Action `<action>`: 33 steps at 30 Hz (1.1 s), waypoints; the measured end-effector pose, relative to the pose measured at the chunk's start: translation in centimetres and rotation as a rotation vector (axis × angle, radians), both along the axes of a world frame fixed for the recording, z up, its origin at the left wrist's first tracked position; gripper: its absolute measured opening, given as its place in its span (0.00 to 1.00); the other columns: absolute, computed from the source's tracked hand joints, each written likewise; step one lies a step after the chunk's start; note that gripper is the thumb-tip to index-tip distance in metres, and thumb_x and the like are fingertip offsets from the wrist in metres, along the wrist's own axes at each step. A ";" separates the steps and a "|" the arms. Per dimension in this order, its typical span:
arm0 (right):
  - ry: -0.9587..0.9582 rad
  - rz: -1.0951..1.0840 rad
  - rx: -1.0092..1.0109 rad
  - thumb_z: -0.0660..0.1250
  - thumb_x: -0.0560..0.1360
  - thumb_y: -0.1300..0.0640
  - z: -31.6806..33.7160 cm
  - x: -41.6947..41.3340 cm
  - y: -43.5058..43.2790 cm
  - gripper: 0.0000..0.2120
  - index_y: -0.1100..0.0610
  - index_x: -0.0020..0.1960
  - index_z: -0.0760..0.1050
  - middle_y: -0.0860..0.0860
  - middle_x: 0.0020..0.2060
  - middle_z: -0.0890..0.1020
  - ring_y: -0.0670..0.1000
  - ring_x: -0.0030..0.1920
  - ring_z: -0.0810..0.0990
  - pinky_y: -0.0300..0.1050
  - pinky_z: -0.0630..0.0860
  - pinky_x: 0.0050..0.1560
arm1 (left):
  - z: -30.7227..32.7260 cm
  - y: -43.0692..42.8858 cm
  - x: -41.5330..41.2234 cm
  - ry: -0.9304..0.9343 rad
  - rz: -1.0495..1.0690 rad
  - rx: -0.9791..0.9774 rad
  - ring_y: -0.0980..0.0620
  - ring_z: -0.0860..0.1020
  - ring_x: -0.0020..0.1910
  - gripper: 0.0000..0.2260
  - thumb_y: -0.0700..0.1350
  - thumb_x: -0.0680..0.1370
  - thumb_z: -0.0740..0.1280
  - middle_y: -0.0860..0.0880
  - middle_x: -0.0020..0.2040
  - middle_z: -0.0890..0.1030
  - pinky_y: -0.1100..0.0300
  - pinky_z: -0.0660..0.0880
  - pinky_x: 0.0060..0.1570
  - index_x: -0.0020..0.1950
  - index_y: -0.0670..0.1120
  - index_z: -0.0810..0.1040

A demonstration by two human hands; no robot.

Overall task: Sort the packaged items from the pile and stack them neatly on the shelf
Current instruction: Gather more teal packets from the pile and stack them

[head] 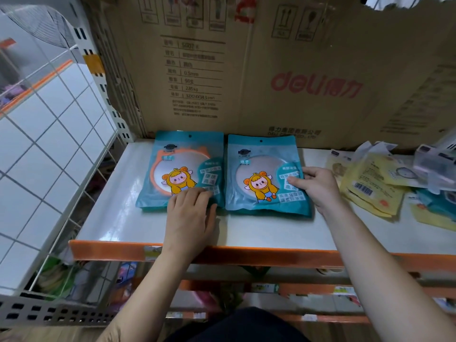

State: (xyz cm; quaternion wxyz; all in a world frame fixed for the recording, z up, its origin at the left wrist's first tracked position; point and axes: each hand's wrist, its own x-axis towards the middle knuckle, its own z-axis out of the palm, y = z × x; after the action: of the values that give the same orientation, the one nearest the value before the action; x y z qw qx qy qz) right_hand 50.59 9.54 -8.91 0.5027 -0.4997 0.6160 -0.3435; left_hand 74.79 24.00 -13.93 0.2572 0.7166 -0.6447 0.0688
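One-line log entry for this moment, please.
step: aligning | left hand: flat on left mirror packet | right hand: holds edge of right mirror packet | packets: side by side on shelf | pile: unsorted, right

Left teal plastic pouch: yellow cartoon-sheep print, orange mirror rim. Right teal plastic pouch: same print, grey mirror. White shelf board, orange front edge.
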 end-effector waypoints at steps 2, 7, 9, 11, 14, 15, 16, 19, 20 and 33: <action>0.049 -0.001 -0.017 0.74 0.71 0.65 -0.2 0.1 -0.1 0.21 0.60 0.63 0.76 0.50 0.45 0.83 0.51 0.44 0.85 0.51 0.83 0.45 | 0.0 0.0 0.0 0.010 0.003 0.003 0.43 0.78 0.50 0.16 0.50 0.78 0.57 0.44 0.53 0.81 0.48 0.74 0.50 0.54 0.43 0.80; 0.127 -0.028 -0.029 0.75 0.71 0.61 -0.7 0.0 -0.5 0.20 0.58 0.62 0.77 0.52 0.49 0.84 0.51 0.45 0.85 0.54 0.83 0.46 | -0.1 0.1 0.0 0.009 0.010 -0.004 0.43 0.78 0.50 0.16 0.50 0.78 0.57 0.44 0.53 0.81 0.49 0.74 0.50 0.54 0.44 0.80; 0.131 -0.040 -0.030 0.75 0.71 0.60 -0.8 0.0 -0.5 0.20 0.58 0.62 0.77 0.51 0.48 0.84 0.51 0.44 0.85 0.53 0.83 0.46 | -0.1 0.1 0.0 0.006 0.014 -0.008 0.43 0.78 0.50 0.16 0.50 0.78 0.57 0.44 0.52 0.81 0.49 0.74 0.50 0.54 0.44 0.80; 0.185 -0.046 -0.054 0.75 0.72 0.59 -0.9 0.0 -0.6 0.20 0.57 0.62 0.77 0.51 0.48 0.84 0.50 0.44 0.85 0.52 0.83 0.45 | -0.1 0.2 0.0 0.002 0.016 -0.006 0.43 0.78 0.50 0.16 0.50 0.78 0.56 0.44 0.52 0.81 0.49 0.75 0.49 0.54 0.43 0.80; 0.306 -0.038 -0.089 0.74 0.72 0.57 -1.2 0.0 -0.7 0.20 0.57 0.63 0.77 0.51 0.49 0.83 0.50 0.44 0.84 0.50 0.83 0.45 | 0.0 0.1 -0.1 -0.005 0.011 -0.018 0.43 0.79 0.50 0.16 0.51 0.78 0.57 0.44 0.52 0.82 0.48 0.75 0.49 0.53 0.43 0.80; 0.317 -0.035 -0.093 0.74 0.72 0.56 -1.4 -0.1 -0.6 0.20 0.57 0.63 0.76 0.51 0.49 0.83 0.50 0.44 0.84 0.50 0.83 0.45 | 0.1 0.1 -0.2 -0.016 0.010 -0.028 0.43 0.79 0.49 0.16 0.50 0.78 0.57 0.44 0.52 0.82 0.48 0.75 0.49 0.53 0.43 0.80; 0.326 -0.029 -0.099 0.74 0.73 0.55 -1.5 -0.2 -0.6 0.20 0.56 0.63 0.76 0.51 0.49 0.83 0.50 0.45 0.84 0.51 0.83 0.46 | 0.2 0.2 -0.2 -0.036 0.011 -0.039 0.43 0.79 0.49 0.16 0.50 0.78 0.57 0.44 0.51 0.82 0.48 0.74 0.49 0.53 0.43 0.80; 0.369 -0.025 -0.153 0.72 0.75 0.52 -1.5 -0.7 -0.2 0.21 0.57 0.65 0.75 0.50 0.46 0.81 0.51 0.47 0.83 0.53 0.83 0.47 | 0.4 0.0 -0.3 -0.067 0.011 -0.045 0.42 0.79 0.49 0.15 0.50 0.77 0.58 0.44 0.51 0.82 0.48 0.73 0.50 0.52 0.44 0.80; 0.374 -0.039 -0.176 0.70 0.76 0.52 -1.5 -1.0 0.0 0.21 0.57 0.66 0.74 0.50 0.45 0.80 0.51 0.47 0.82 0.50 0.82 0.46 | 0.6 -0.2 -0.4 -0.060 0.010 -0.037 0.42 0.79 0.49 0.15 0.50 0.77 0.58 0.44 0.51 0.82 0.48 0.72 0.51 0.52 0.44 0.80; 0.345 -0.233 -0.442 0.68 0.77 0.57 1.6 -15.4 4.4 0.09 0.52 0.56 0.80 0.45 0.45 0.82 0.39 0.45 0.79 0.34 0.76 0.46 | 5.4 -7.8 -16.3 -0.086 -0.389 0.038 0.44 0.79 0.51 0.18 0.54 0.78 0.55 0.48 0.53 0.81 0.49 0.72 0.54 0.57 0.47 0.79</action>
State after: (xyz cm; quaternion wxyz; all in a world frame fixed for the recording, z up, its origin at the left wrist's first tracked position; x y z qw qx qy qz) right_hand 35.16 13.91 -7.32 0.2268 -0.5738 0.6560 -0.4347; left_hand 58.47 16.15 -8.55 0.2243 0.5796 -0.7826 0.0363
